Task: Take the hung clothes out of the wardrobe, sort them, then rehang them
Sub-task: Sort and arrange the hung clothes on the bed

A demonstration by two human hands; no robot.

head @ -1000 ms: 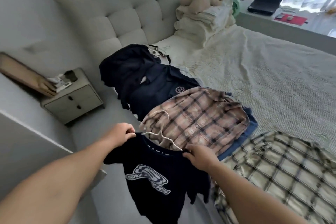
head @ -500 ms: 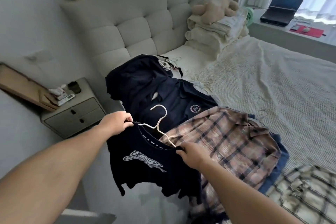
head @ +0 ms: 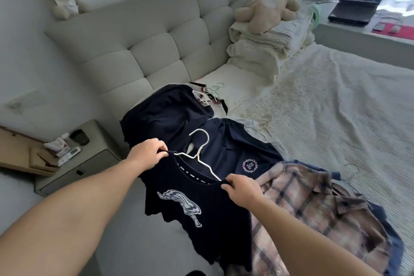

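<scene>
A navy T-shirt point(head: 197, 204) on a white hanger point(head: 199, 154) is held up at six o'clock over the bed edge. Its left shoulder is pinched by the left hand point(head: 149, 152), its right shoulder by the right hand point(head: 240, 190). A plaid shirt point(head: 313, 206) lies at four o'clock on the bed point(head: 336, 105).

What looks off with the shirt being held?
The white hanger sits askew in the navy T-shirt: its hook leans left, while left hand and right hand grip the shoulders.
</scene>
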